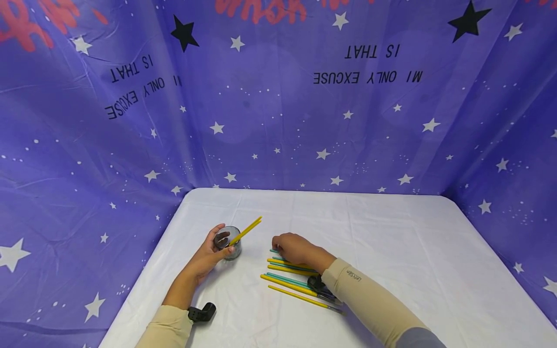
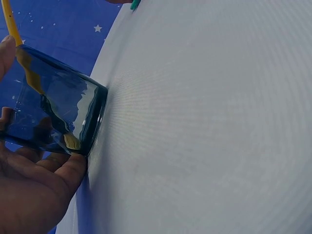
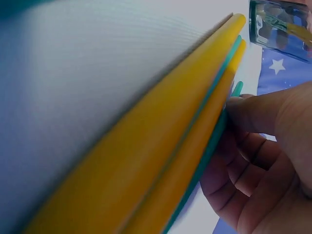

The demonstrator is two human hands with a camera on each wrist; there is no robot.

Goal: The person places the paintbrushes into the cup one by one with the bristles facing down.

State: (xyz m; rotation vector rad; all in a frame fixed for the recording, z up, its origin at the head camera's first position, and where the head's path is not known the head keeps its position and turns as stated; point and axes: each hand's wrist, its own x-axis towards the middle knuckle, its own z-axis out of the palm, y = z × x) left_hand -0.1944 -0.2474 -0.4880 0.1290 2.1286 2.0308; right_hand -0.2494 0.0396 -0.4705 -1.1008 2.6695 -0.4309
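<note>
A clear glass jar [image 1: 229, 244] stands on the white table [image 1: 391, 241], and my left hand [image 1: 208, 254] grips it round its side. One yellow paintbrush [image 1: 247, 230] leans out of the jar. In the left wrist view the jar [image 2: 58, 109] rests against my palm [image 2: 29, 192]. To the jar's right lie several yellow and teal paintbrushes [image 1: 296, 280] side by side. My right hand [image 1: 288, 246] sits on their far ends. In the right wrist view its thumb and curled fingers [image 3: 258, 141] pinch a teal paintbrush [image 3: 207, 148] beside the yellow handles [image 3: 161, 146].
A purple star-print backdrop [image 1: 278, 121] closes in the table on the back and both sides. White tabletop stretches right and behind the brushes. The table's left edge [image 1: 143, 270] runs close to my left forearm. Black camera mounts sit on both wrists.
</note>
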